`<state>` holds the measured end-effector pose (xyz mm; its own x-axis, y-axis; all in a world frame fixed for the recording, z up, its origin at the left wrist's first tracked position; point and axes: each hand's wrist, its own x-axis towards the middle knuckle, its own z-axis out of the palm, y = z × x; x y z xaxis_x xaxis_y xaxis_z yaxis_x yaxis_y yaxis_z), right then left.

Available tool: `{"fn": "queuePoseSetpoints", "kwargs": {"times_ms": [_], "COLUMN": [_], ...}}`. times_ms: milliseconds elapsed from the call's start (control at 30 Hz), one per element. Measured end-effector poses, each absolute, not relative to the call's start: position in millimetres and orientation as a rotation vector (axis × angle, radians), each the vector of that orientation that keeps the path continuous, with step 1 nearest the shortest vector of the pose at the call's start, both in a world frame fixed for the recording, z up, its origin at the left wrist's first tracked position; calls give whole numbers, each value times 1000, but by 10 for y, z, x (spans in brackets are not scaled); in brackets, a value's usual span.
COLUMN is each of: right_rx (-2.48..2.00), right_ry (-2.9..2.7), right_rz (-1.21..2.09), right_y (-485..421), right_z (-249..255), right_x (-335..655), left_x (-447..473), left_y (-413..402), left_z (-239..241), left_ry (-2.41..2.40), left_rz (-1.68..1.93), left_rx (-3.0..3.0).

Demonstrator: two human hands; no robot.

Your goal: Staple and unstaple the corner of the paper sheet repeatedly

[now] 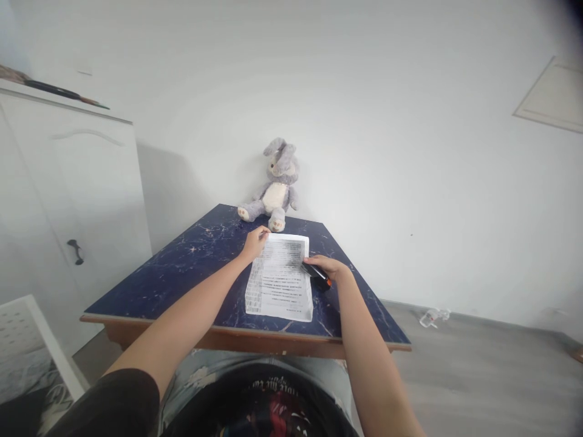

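A printed sheet of paper (pixel 280 279) lies on the dark blue marbled table (pixel 182 273). My left hand (pixel 255 241) rests at the sheet's far left corner, fingers curled and pinching the paper's edge. My right hand (pixel 328 267) sits at the sheet's right edge, closed around a black object with an orange end (pixel 316 272), which looks like a stapler or marker pressed against the paper.
A grey and white plush rabbit (pixel 274 189) sits against the wall at the table's far edge. A white cabinet (pixel 68 206) stands to the left, and a white perforated panel (pixel 27 340) lower left. A small clear bottle (pixel 432 316) lies on the grey floor to the right.
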<state>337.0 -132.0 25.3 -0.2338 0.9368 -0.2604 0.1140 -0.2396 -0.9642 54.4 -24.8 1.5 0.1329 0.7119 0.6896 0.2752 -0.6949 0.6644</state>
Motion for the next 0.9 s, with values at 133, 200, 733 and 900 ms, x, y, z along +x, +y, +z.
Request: {"fn": "queuePoseSetpoints", "kwargs": {"times_ms": [133, 200, 733, 900], "right_rx": [-1350, -1351, -1237, -1389], "right_ry": [-1392, -1421, -1436, -1400], "right_rz": [1576, 1590, 1610, 1574], "right_y": [-1298, -1287, -1273, -1257], "right_z": [227, 218, 258, 206], "right_x": [3390, 3390, 3309, 3294], "left_x": [547, 552, 561, 570], "left_y": [-225, -224, -278, -244], "left_z": [-7, -14, 23, -19], "left_ry": [933, 918, 941, 1004], "left_rz": [1588, 1597, 1562, 1459], "left_rx": [2043, 2044, 2079, 2132]}}
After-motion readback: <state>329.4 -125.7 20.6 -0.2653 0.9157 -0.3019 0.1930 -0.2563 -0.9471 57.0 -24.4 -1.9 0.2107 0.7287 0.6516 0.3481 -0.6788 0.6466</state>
